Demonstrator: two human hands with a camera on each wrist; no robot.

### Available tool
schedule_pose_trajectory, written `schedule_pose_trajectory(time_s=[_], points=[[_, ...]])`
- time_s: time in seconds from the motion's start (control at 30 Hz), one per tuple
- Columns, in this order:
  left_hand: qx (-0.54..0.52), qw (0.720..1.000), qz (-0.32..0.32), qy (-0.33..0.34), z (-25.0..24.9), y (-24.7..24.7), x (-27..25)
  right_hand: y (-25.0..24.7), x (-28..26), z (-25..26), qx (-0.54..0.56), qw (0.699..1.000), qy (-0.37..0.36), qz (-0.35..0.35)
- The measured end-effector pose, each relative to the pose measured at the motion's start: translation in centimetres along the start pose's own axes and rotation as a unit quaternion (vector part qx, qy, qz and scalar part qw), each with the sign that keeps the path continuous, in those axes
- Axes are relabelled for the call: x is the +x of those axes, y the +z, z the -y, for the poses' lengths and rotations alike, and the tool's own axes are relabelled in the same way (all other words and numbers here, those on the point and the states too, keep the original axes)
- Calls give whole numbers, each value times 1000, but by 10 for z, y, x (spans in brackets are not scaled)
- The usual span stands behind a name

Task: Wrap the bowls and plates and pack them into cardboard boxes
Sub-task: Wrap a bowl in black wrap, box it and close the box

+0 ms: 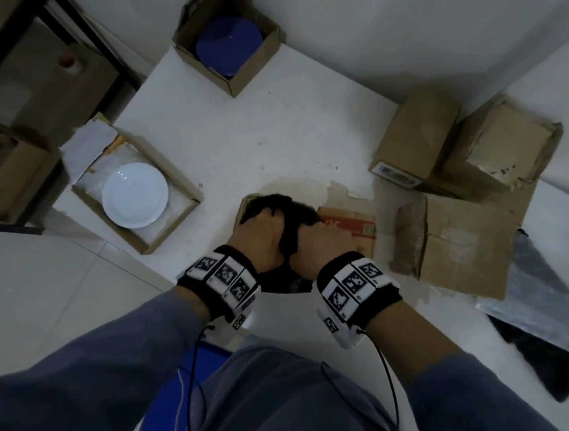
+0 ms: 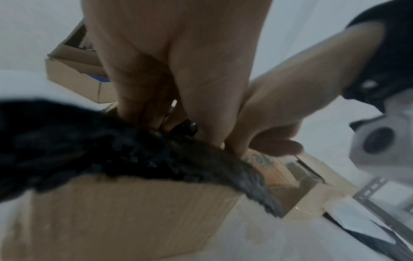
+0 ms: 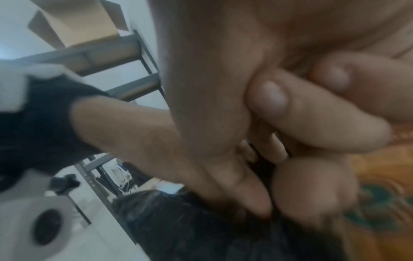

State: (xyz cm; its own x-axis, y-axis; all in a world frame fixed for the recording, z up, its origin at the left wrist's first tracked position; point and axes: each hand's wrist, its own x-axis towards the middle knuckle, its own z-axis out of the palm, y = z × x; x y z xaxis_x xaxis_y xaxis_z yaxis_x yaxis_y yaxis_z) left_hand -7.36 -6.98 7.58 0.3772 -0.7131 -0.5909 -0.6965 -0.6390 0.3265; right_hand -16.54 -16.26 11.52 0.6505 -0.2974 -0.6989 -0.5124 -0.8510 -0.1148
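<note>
Both hands meet over a small open cardboard box (image 1: pixel 350 229) with red print near the table's front edge. Between them is a black bubble-wrap bundle (image 1: pixel 279 204) at the box's mouth; what it covers is hidden. My left hand (image 1: pixel 258 218) grips the bundle's top with curled fingers. My right hand (image 1: pixel 309 233) is fisted against it, pinching a fold of the wrap. In the left wrist view the left hand (image 2: pixel 156 120) digs into the black wrap (image 2: pixel 107 151) above the box wall (image 2: pixel 123 211). The right wrist view shows curled right fingers (image 3: pixel 312 113) over the wrap (image 3: pixel 201 234).
A white plate (image 1: pixel 135 195) lies in an open box (image 1: pixel 171 236) at the left. A blue dish (image 1: pixel 227 47) sits in an open box (image 1: pixel 254 75) at the far side. Closed boxes (image 1: pixel 459 244) stand at the right, beside a loose black wrap sheet (image 1: pixel 536 306). Shelving (image 1: pixel 53 6) stands at the left.
</note>
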Motion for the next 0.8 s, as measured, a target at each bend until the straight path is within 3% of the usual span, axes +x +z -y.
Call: schedule_pose_trajectory(time_s=[0.1,0.23,0.43,0.57,0.73,0.8], points=[[25,998,-60,26,-1,4,-4,-7,2,0,-8,999,4,-37],[53,998,-14,3,-4,4,7,-9,14,-3,-16,999,1,-46],[48,998,35,-31,-1,0,27,-4,35,-7,-76,997,1,-6],[45,996,62,-49,-6,-1,33,7,48,-1,-23,998,51,5],[41,998,26,-46,-8,-2,23,14,55,4,-18,995,96,31],[51,998,-21,-19,-8,3,12,17,56,1,-19,995,95,19]])
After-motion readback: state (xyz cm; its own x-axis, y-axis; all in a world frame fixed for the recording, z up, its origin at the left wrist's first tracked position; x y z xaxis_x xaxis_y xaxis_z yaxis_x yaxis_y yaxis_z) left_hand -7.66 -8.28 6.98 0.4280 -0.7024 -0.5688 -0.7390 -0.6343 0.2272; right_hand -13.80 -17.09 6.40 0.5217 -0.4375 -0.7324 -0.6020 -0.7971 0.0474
